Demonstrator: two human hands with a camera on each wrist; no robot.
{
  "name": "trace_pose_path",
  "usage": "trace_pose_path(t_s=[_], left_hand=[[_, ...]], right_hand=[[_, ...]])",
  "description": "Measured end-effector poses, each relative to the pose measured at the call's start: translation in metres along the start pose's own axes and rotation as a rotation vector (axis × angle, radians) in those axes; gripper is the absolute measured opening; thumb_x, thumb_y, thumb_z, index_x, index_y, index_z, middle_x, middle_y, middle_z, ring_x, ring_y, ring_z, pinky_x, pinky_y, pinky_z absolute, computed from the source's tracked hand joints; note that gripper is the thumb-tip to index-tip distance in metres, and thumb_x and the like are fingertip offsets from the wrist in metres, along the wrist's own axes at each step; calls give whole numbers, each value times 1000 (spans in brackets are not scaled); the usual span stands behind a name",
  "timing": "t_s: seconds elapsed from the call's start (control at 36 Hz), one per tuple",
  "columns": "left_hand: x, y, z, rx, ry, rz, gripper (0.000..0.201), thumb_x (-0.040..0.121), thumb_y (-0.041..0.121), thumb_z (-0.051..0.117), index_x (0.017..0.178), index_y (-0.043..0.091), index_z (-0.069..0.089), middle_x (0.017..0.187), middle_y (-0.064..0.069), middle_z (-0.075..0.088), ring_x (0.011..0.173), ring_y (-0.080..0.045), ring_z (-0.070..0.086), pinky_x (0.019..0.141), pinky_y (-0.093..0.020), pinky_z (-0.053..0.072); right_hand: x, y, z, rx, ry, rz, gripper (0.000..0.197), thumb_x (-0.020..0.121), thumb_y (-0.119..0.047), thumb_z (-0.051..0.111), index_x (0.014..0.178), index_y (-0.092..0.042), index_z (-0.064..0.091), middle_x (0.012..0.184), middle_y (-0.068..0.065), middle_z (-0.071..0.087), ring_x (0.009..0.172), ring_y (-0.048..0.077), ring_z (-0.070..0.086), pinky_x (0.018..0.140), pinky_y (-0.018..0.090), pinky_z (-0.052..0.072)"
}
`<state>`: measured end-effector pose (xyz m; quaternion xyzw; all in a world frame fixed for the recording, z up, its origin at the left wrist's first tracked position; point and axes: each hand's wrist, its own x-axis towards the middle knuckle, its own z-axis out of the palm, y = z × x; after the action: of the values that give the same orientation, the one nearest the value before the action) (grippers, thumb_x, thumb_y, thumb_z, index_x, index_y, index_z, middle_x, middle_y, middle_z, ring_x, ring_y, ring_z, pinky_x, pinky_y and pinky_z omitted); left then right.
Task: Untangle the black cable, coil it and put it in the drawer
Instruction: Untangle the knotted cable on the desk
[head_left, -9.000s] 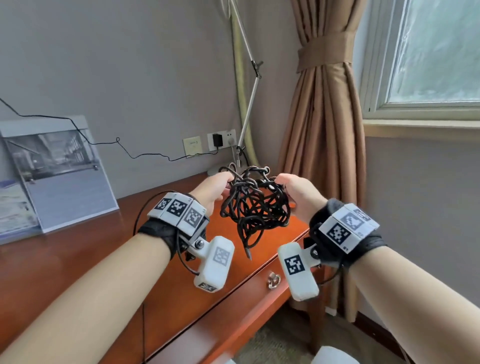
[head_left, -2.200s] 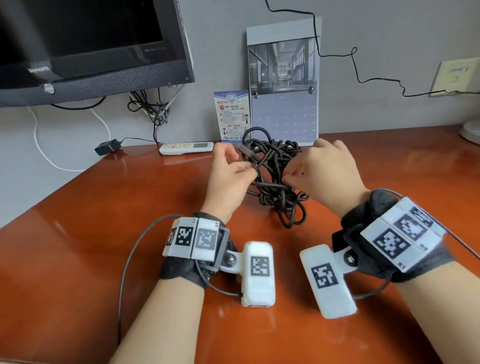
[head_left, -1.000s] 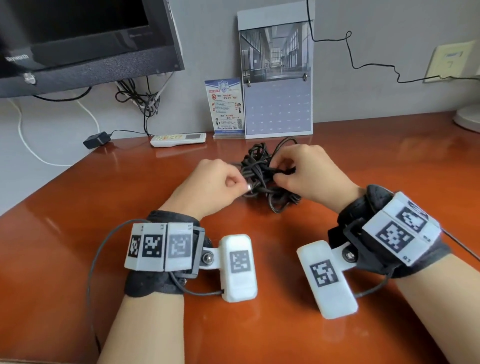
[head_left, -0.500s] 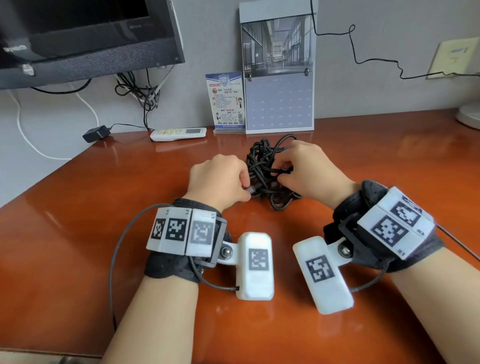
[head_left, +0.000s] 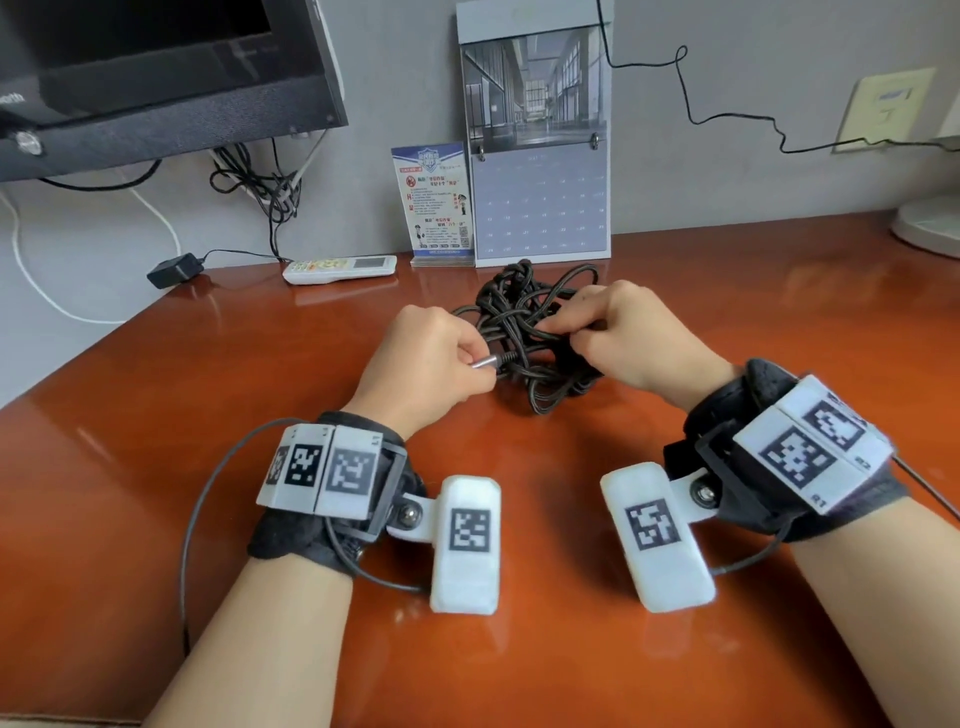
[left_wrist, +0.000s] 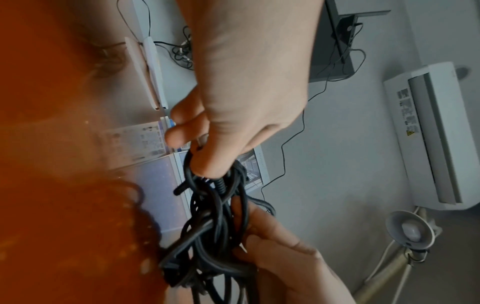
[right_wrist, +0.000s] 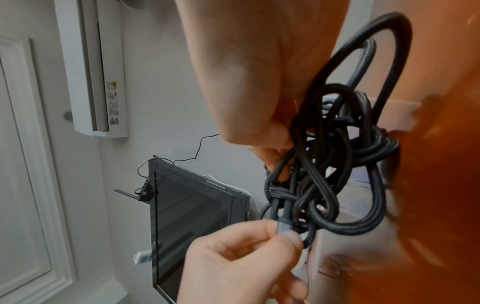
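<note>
Early untangling | knotted black cable (head_left: 524, 332) heaped on glossy red-brown tabletop (head_left: 779, 312) | left hand (head_left: 426, 364) pinches its silver plug tip | right hand (head_left: 618, 332) pinches a loop | coiling, drawer remain

Cable tangle (head_left: 524, 332) on desk (head_left: 156, 415), before calendar (head_left: 540, 156).

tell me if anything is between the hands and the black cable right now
Nothing visible is. The left hand pinches the cable's metal plug end, and the right hand grips strands of the tangled black cable on the desk.
</note>
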<state>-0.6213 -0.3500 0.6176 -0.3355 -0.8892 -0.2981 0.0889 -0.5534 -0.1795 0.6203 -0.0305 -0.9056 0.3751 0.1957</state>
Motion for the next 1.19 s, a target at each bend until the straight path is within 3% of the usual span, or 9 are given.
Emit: trace_pose_path(t_s=[0.08,0.19,0.36,0.44,0.56,0.75,0.86,1.08,1.19], left_hand=[[0,-3,1,-12,59,43,5,72,8,72,72,12,74,58,4,61,55,-4,56,61,-24,50],[2,-2,0,50,101,163,7,72,5,70,72,9,76,60,4,55,56,-12,51,57,-21,39],[1,-6,1,66,84,262,13,67,11,64,68,8,76,59,-6,59,56,-27,54,55,-36,48],[2,-7,3,53,74,264,7,70,7,69,69,7,76,60,-7,59,56,-26,53,54,-36,47],[3,-3,8,73,27,266,17,71,16,63,66,3,73,60,-8,59,57,-27,54,55,-35,46],[7,-4,13,-108,117,38,10,77,6,73,84,13,77,73,3,68,63,-3,61,73,-25,53],[8,2,16,-82,98,-87,15,82,19,61,79,17,76,86,2,74,85,-14,66,82,-30,53],[20,4,18,-24,20,-248,25,79,35,65,57,22,62,100,-3,53,92,-20,55,80,-32,47],[26,5,14,-19,-4,-306,33,71,39,69,55,14,54,84,-6,59,84,-29,60,65,-31,47]], right_hand=[[0,1,3,98,20,13,42,79,13,47,98,-11,75,77,-16,57,79,7,56,77,10,40],[1,4,6,78,44,-19,35,83,12,50,98,-8,75,71,-18,52,66,-1,50,67,1,33],[1,2,6,-17,55,-80,25,86,5,58,95,-9,76,70,-20,52,63,-11,52,65,-4,32],[1,1,8,-49,47,-65,28,85,5,57,93,-13,77,72,-22,53,72,1,53,70,1,34],[-2,-6,11,-70,-13,-94,35,80,9,51,91,-12,77,74,-20,53,86,15,56,86,24,43],[-1,-3,12,-96,28,-79,36,85,9,49,95,-12,76,74,-18,51,84,12,51,78,14,34],[2,-10,16,-239,-37,-130,38,83,12,43,99,-3,74,94,13,69,95,29,60,82,22,42],[13,-29,13,-501,-201,-46,39,84,9,39,100,-9,71,99,13,63,78,30,58,72,32,48],[12,-48,-1,-761,-347,-73,18,90,4,39,91,-11,50,74,4,41,54,11,30,49,22,32]])
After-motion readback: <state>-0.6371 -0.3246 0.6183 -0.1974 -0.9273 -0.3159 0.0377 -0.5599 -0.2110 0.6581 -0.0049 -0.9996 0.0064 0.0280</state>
